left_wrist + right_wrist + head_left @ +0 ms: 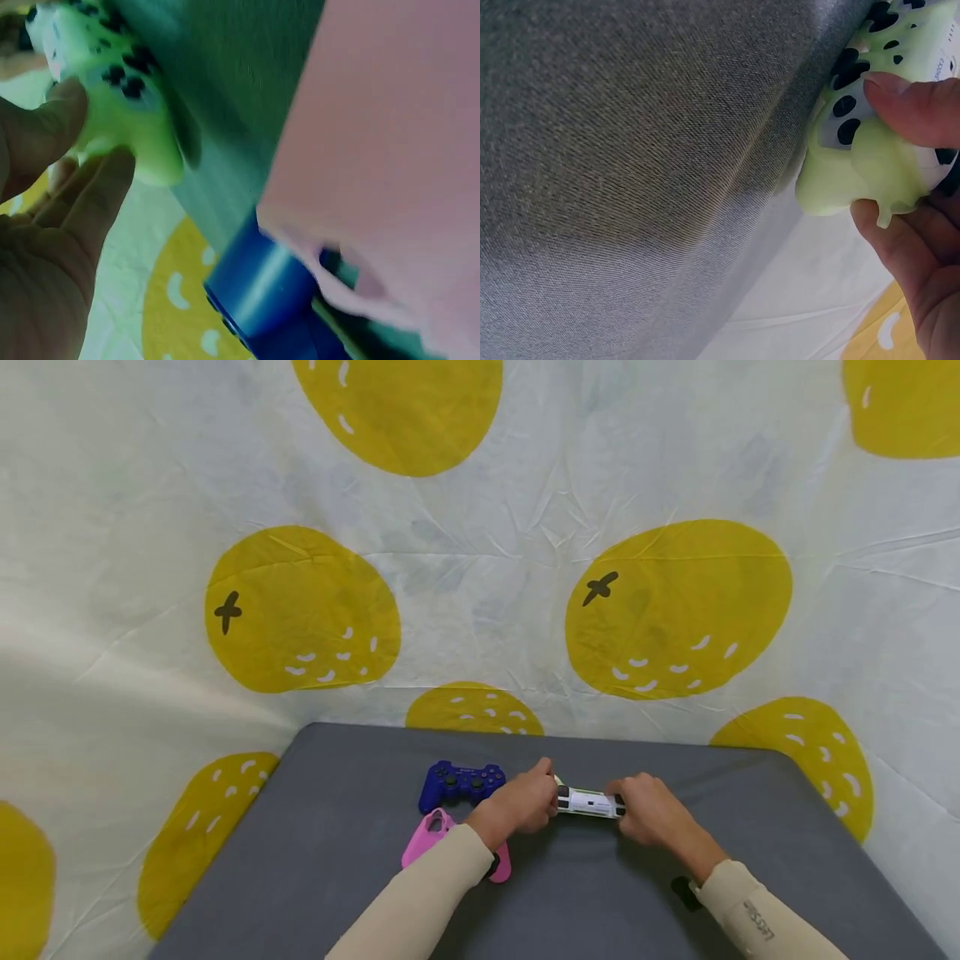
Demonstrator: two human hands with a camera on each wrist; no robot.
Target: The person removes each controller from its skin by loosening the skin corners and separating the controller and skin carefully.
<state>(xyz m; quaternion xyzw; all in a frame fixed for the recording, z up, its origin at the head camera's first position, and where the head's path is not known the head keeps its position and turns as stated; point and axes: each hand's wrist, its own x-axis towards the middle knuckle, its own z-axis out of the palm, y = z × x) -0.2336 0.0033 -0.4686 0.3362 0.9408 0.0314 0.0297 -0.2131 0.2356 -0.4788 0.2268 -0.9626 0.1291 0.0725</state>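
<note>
A white game controller [590, 802] with a light green silicone cover is held up in front of me, its labelled face toward the head view. My left hand [523, 799] grips one end; in the left wrist view its thumb and fingers pinch the pale green silicone cover [154, 135]. At the other end, my right hand [649, 810] grips with the thumb on the dark-spotted side and fingers against the green silicone cover [832, 180]. How far the cover fits over the controller is hard to tell, since both hands hide its ends.
A blue game controller [461, 787] lies on the grey table [337, 827], left of my left hand. Closer to me is a pink silicone cover [423, 841], partly hidden by my left forearm. A white cloth [480, 610] with yellow fruit prints hangs behind the table.
</note>
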